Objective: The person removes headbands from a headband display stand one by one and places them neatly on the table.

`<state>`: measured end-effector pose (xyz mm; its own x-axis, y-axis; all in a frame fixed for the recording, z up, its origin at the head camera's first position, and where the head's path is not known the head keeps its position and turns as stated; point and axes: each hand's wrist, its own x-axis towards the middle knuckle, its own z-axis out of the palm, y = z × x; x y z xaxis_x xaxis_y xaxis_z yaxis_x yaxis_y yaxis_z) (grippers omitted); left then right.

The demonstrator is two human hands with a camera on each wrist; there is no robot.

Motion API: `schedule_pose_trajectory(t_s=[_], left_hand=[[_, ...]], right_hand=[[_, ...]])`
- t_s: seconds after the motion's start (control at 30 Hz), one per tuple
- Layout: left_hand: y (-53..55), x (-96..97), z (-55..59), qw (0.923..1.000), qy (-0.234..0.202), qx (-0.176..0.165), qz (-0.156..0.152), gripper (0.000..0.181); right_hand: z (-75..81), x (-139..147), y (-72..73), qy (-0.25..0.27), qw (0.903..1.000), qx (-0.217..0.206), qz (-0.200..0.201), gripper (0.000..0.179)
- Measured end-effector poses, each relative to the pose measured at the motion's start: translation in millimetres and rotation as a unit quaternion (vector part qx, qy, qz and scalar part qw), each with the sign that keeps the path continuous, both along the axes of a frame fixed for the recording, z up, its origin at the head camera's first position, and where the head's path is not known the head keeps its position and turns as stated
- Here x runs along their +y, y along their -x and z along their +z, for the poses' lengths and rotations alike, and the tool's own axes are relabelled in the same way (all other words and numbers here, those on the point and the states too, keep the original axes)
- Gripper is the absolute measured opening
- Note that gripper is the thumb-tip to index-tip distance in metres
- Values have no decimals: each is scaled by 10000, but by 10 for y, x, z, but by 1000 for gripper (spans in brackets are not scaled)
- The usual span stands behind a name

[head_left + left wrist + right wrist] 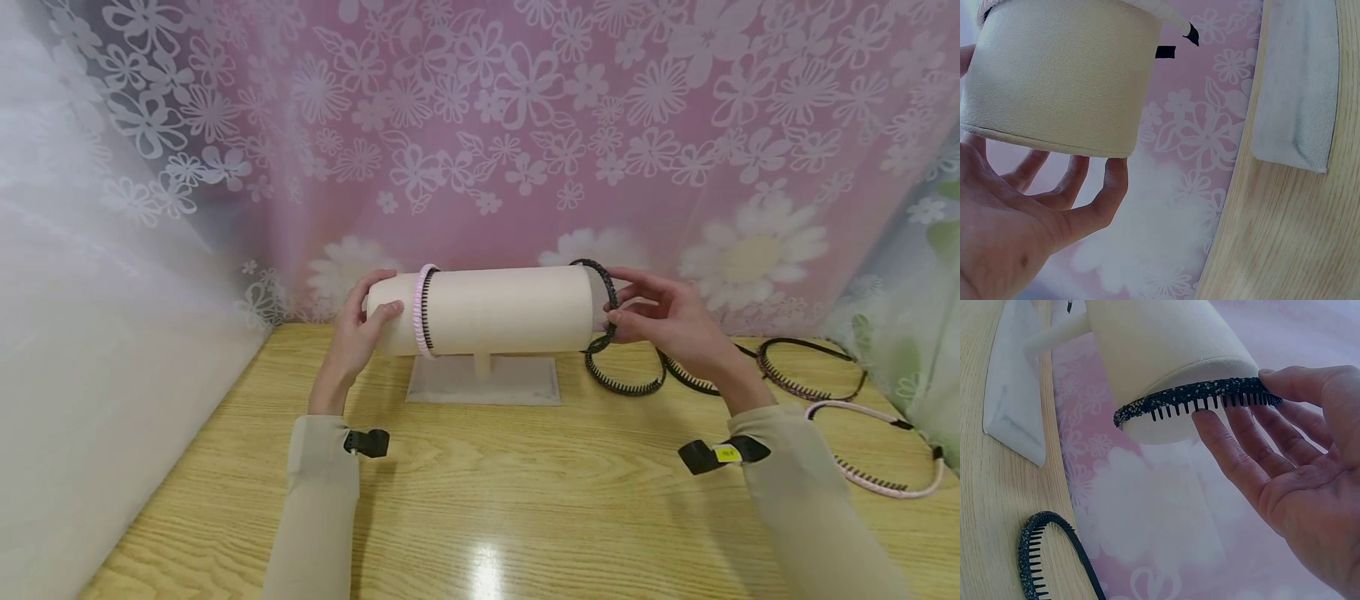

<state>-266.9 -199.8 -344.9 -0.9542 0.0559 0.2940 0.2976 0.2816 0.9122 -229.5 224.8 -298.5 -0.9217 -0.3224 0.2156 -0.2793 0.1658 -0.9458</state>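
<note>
A cream, padded headband display roll (510,308) lies level on a short post above a flat rectangular base (483,392). My left hand (351,337) holds its left end, thumb in front and fingers behind. Close to that hand, a lilac toothed headband (419,312) sits around the roll. At the right end, my right hand (678,329) pinches a black speckled headband (602,273) between thumb and fingers. In the right wrist view, this black headband (1191,394) crosses the roll's end with its teeth showing.
Several headbands lie on the wooden table at the right, among them a dark one (626,390), a brownish one (795,387) and a pink one (885,486). A pink flowered curtain (480,167) hangs behind; white sheeting (112,333) borders the left.
</note>
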Motion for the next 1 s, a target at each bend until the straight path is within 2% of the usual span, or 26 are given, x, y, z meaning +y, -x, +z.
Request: schedule_pose_trajectory(t_s=[0.27, 0.67, 1.0], left_hand=[[2, 1, 5, 10000, 19, 50, 0, 52], [-4, -1, 8, 9999, -81, -57, -17, 48], [-2, -1, 4, 10000, -87, 36, -13, 50]], right_hand=[[-2, 39, -31, -4, 9999, 46, -133, 60], [-40, 92, -41, 312, 9994, 148, 24, 59], [-52, 141, -84, 64, 9996, 229, -171, 59]])
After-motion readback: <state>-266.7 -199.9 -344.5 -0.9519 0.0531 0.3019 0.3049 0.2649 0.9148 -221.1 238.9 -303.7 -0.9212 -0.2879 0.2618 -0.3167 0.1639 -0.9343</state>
